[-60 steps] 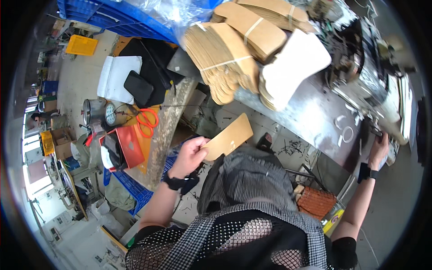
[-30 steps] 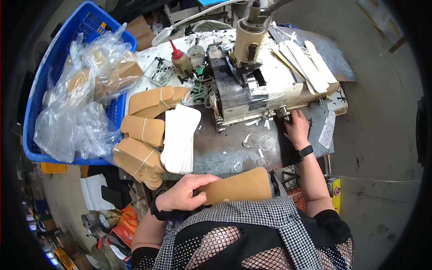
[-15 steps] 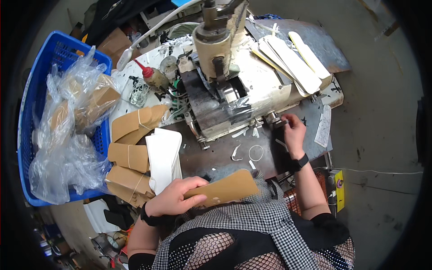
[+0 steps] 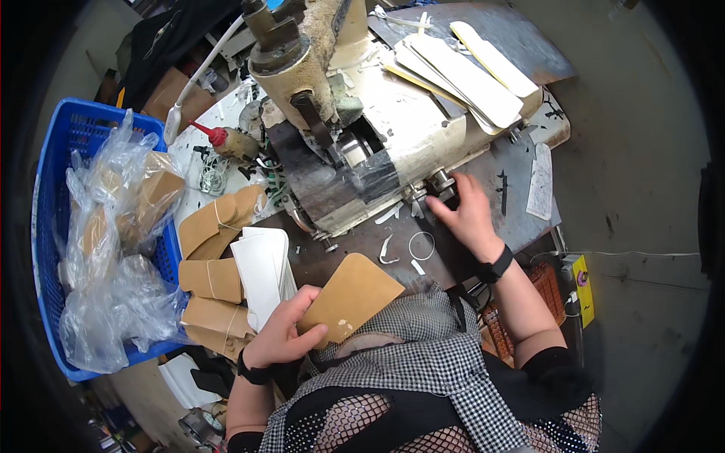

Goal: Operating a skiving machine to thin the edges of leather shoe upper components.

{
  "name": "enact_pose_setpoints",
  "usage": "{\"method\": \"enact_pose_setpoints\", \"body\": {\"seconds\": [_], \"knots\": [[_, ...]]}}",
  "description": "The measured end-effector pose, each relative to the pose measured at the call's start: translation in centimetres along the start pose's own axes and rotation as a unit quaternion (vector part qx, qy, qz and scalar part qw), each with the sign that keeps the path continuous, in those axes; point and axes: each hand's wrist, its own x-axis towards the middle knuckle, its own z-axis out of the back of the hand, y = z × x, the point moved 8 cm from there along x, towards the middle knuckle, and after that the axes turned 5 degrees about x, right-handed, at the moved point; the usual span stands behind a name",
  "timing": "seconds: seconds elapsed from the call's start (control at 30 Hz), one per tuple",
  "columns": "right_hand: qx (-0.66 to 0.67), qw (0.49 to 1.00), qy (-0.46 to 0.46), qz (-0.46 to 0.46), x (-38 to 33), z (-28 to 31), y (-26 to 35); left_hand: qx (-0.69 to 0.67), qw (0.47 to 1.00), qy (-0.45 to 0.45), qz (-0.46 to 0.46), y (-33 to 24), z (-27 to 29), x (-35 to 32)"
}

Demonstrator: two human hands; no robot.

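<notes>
Brown card (image 4: 351, 293) has swung upward (pale marks (image 4: 345, 326) unreadable), left hand (image 4: 281, 332) pinching it, right hand (image 4: 474, 219) spread.

One crate (image 4: 45, 249), three tan bundles (image 4: 193, 276) beside it (one band (image 4: 211, 281) apiece), one red-tipped bottle (image 4: 236, 143), one handheld tan piece (image 4: 353, 293)

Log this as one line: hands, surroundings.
left hand: holds tan card piece | right hand: at metal knobs of machine, grip unclear | nearby: white stack, banded tan bundles, blue crate
</notes>
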Motion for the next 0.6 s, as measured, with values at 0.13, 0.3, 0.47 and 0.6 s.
{"method": "enact_pose_setpoints", "body": {"seconds": [0.13,0.3,0.47,0.6], "knots": [[-0.119,0.992,0.048,-0.019,0.3,0.7,-2.5,-0.011,1.000,-0.014,-0.003,-0.5,0.2,-0.3],[0.213,0.959,0.031,-0.187,-0.9,-0.4,-3.4,-0.070,0.996,-0.050,0.013,0.7,0.4,-0.8],[-0.103,0.993,0.054,-0.021,0.0,-0.1,-1.6,-0.040,0.998,-0.039,0.025,0.3,0.2,-0.7],[0.021,0.993,-0.070,-0.087,0.4,2.5,-4.1,-0.045,0.997,-0.057,0.007,0.5,0.6,-1.1]]}}
